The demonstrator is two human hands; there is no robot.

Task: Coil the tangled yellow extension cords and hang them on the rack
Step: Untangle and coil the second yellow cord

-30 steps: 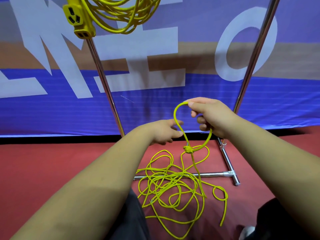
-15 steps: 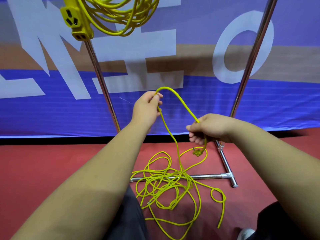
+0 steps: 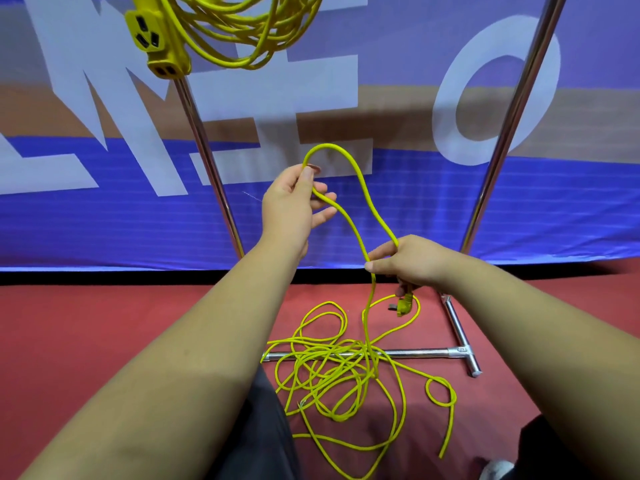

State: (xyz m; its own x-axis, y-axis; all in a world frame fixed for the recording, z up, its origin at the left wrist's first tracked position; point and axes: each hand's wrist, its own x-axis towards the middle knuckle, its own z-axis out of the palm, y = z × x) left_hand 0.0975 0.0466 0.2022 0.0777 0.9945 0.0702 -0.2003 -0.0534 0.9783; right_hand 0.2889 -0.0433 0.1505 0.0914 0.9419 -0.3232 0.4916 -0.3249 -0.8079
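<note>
A tangled yellow extension cord (image 3: 346,372) lies in loose loops on the red floor. One strand rises from the pile into an arch between my hands. My left hand (image 3: 291,206) pinches the top of that arch, thumb against forefinger, other fingers spread. Lower and to the right, my right hand (image 3: 412,261) is closed on the same cord, and the cord's plug (image 3: 403,306) dangles just beneath it. A second yellow cord (image 3: 242,29), coiled, hangs from the rack at the top left with its socket block (image 3: 159,43) pointing down.
The rack's two chrome uprights (image 3: 207,157) (image 3: 509,126) stand before a blue and white banner (image 3: 450,209). Its base bar (image 3: 422,353) crosses the floor under the tangle and ends in a T-joint (image 3: 465,351). My dark trouser legs and a shoe fill the bottom edge.
My left hand took the cord and lifted it up and left, drawing out a tall loop. My right hand dropped lower with the plug end. The knotted loop has opened out.
</note>
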